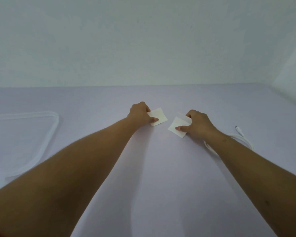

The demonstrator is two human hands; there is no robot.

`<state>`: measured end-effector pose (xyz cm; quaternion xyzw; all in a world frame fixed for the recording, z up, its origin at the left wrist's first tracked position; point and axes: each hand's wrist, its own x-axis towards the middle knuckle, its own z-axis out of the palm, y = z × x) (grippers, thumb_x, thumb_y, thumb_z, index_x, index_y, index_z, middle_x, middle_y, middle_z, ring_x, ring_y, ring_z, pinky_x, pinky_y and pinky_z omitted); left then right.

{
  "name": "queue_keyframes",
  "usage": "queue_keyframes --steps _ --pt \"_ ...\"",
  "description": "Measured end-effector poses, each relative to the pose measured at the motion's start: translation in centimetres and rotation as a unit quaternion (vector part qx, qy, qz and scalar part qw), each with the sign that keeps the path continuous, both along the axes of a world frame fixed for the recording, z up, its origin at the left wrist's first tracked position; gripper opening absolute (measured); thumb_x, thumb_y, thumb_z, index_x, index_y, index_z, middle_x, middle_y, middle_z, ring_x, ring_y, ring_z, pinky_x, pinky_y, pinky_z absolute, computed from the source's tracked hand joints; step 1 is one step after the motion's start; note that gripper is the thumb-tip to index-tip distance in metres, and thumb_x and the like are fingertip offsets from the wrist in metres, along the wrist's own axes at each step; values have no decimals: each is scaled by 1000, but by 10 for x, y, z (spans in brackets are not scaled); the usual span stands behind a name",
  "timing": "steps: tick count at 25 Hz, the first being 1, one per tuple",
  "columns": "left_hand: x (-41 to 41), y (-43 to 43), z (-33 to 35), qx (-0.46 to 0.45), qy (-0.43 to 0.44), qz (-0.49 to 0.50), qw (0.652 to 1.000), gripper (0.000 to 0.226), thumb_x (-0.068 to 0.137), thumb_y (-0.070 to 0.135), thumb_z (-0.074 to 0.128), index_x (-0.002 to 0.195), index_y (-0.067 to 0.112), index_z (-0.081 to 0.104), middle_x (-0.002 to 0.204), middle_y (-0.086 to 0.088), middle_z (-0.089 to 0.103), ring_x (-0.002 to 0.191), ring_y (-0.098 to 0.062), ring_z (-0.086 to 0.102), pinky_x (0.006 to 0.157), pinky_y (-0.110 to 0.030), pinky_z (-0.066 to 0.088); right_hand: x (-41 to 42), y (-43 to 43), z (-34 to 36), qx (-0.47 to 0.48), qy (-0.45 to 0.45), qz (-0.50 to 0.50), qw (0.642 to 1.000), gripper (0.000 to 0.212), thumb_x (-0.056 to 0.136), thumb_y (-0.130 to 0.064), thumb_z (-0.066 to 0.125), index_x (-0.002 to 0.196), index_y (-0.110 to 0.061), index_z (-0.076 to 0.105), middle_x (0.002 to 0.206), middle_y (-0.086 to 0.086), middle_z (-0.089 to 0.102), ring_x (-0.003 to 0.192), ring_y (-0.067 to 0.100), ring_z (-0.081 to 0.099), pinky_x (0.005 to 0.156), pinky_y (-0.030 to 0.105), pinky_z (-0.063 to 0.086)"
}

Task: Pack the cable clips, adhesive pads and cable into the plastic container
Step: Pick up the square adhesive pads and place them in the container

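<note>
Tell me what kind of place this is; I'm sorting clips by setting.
Probably a plain indoor tabletop workspace: a bare pale lilac table, a blank whitish wall and a clear plastic container.

Table [152, 168]: pale lilac, plain. Wall [143, 40]: pale grey-green. Adhesive pads [159, 115] [177, 128]: cream-white (unpatterned). Cable [243, 139]: white. Container lid [48, 134]: clear, probably colourless.

Pale lilac, smooth matte tabletop [92, 100] fills the lower half of the view. Behind the tabletop's far edge rises a plain, pale grey-green painted wall [143, 40], unmarked apart from faint specks. At the tabletop's far right corner stands a lighter whitish slanted surface [294, 79]. Light is soft and even, with diffuse shadows on the tabletop.
</note>
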<state>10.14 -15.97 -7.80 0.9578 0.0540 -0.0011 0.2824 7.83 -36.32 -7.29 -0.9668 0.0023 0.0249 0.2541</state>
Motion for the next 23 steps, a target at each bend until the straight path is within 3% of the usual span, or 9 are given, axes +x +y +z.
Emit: queue_keyframes --steps 3,6,7,10,14,18,21,23 --pt "-20 4 8 -182 -27 24 983 27 80 14 75 101 5 61 117 -15 62 101 -28 62 82 -30 55 -14 3 10 145 -44 12 988 25 83 -24 72 98 -5 63 83 4 58 74 18 51 60 26 37" --pt "-52 9 34 -421 26 73 904 19 88 1 65 106 -3 62 108 -22 66 79 -22 67 66 -25 61 -35 16 35 421 11 2 907 14 90 -12 64 100 -3 64 69 4 56 56 13 50 52 21 42" --pt "-64 13 44 -458 36 69 885 19 90 1 61 108 -3 62 102 -19 67 76 -19 67 65 -22 61 -40 21 42 452 11 3 892 14 91 -10 63 103 -2 63 70 5 58 53 10 52 52 20 45" --pt "-99 25 74 -527 40 45 848 19 94 0 55 111 -2 62 91 -13 67 77 -16 67 67 -20 60 -53 44 58 410 -38 12 911 14 93 -13 59 98 -3 68 66 7 63 50 8 57 60 22 51" --pt "-147 54 110 -543 10 41 838 23 94 -1 54 115 -5 61 90 -12 67 78 -16 67 68 -19 60 -77 85 82 423 -48 36 904 20 95 -18 56 90 -5 71 64 6 63 53 13 54 69 26 52" --pt "-188 88 138 -536 -27 62 842 25 98 9 51 115 -6 61 91 -14 69 78 -18 69 68 -19 60 -102 129 104 436 -44 82 895 20 89 -14 65 100 3 69 63 4 61 46 8 52 60 24 47" --pt "-229 130 152 -467 -72 54 880 29 93 21 60 107 -4 66 95 -15 72 80 -18 72 72 -20 60 -133 175 116 426 -43 110 897 19 84 -15 72 94 -1 67 67 4 61 51 9 54 51 20 45" --pt "-261 166 157 -393 -97 77 911 24 86 9 68 106 -4 66 92 -15 69 78 -19 71 73 -21 60 -157 212 117 414 -14 154 897 19 82 -16 74 90 -3 65 68 4 61 50 10 54 47 19 43"
